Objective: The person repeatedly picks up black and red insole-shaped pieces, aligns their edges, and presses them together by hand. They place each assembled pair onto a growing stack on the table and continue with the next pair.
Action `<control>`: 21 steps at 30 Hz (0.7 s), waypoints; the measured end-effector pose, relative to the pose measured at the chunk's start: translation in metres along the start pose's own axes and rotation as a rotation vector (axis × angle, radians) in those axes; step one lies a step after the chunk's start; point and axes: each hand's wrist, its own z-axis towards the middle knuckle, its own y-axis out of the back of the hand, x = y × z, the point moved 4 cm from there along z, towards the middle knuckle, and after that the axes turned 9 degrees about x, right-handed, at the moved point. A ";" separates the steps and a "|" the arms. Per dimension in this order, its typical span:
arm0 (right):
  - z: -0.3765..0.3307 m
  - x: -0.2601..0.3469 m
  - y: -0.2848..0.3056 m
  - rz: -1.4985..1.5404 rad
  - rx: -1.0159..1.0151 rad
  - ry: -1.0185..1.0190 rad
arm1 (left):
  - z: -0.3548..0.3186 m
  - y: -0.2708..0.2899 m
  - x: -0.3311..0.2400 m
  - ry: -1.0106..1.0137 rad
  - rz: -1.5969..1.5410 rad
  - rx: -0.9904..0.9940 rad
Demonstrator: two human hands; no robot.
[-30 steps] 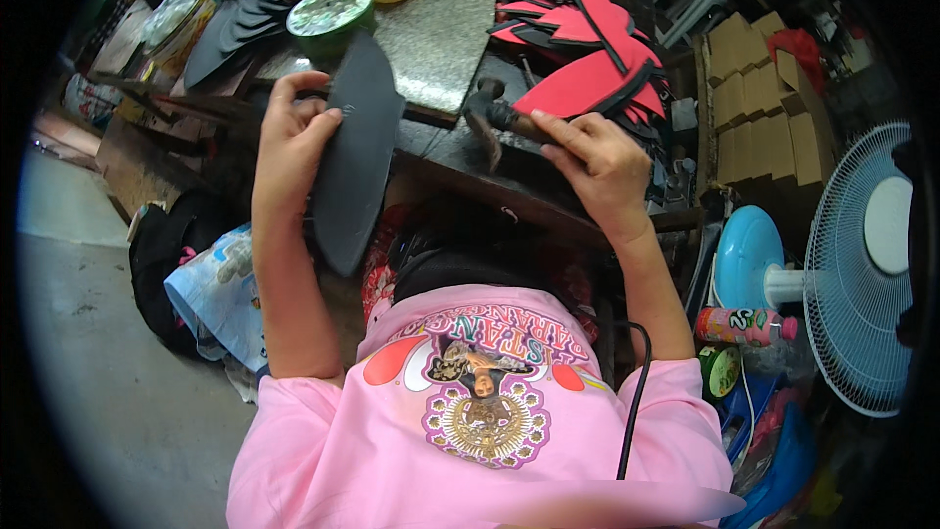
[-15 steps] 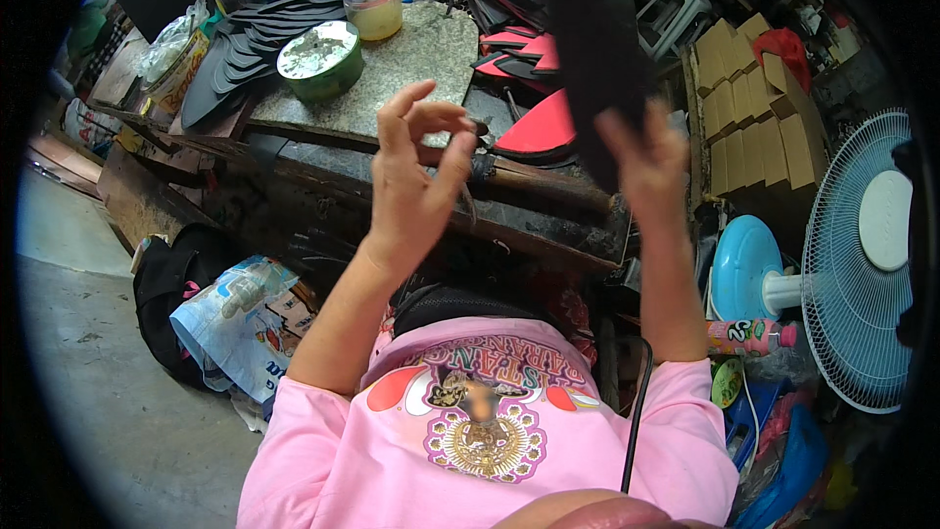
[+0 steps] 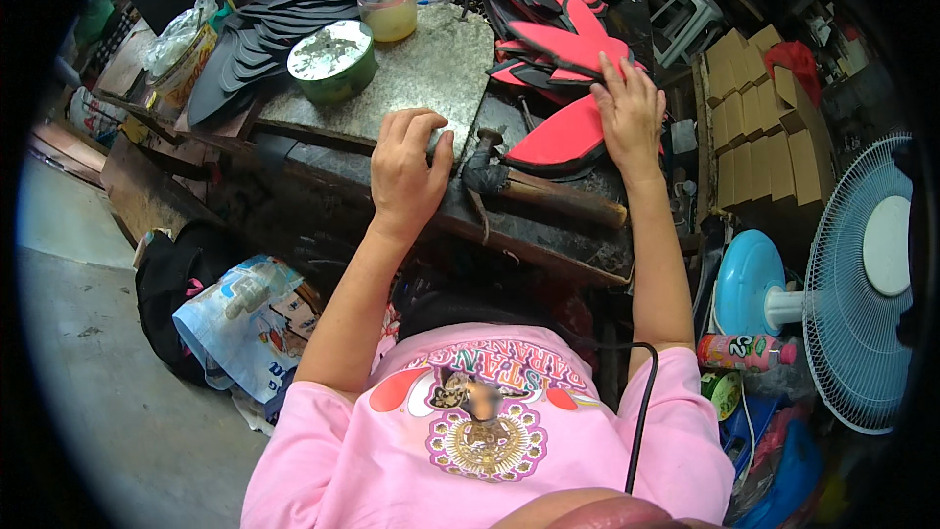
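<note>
My right hand (image 3: 632, 118) lies with its fingers stretched out over a pile of red-pink and black sole-shaped sheets (image 3: 558, 137) at the right of the bench. Its fingertips touch the red-faced pieces, and it grips nothing. Over the front edge of a speckled stone slab (image 3: 441, 59), my left hand (image 3: 409, 171) hovers with loosely bent fingers, the thumb apart and nothing held. Between the hands rests a hammer (image 3: 563, 198) with a worn wooden handle and dark head. On the slab stand a green tub (image 3: 338, 73) with a whitish, smeared top and a blue-rimmed jar (image 3: 387, 15) of yellowish stuff.
Overlapping black sole-shaped sheets (image 3: 230, 59) fan out at the bench's left. Brown cardboard boxes (image 3: 759, 127) are stacked at right, behind a fan (image 3: 862, 274) and its blue base (image 3: 749, 279). A black cable (image 3: 641, 411) runs over my right side. Bags (image 3: 245, 309) lie at lower left.
My right hand has come down from holding up a dark sole-shaped sheet and now rests on the red-faced pile, no longer gripping it. My left hand has lowered slightly.
</note>
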 end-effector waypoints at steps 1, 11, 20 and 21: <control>-0.004 -0.006 -0.001 0.085 -0.043 -0.014 | 0.000 -0.001 -0.001 0.000 -0.006 0.010; 0.002 0.000 -0.006 0.014 -0.006 0.047 | 0.001 0.001 -0.004 -0.002 0.024 -0.007; 0.003 -0.002 -0.006 -0.078 -0.028 0.056 | 0.000 0.000 -0.005 0.005 0.022 0.016; 0.003 -0.002 -0.007 -0.062 -0.026 0.052 | 0.000 0.000 -0.005 0.002 0.021 0.020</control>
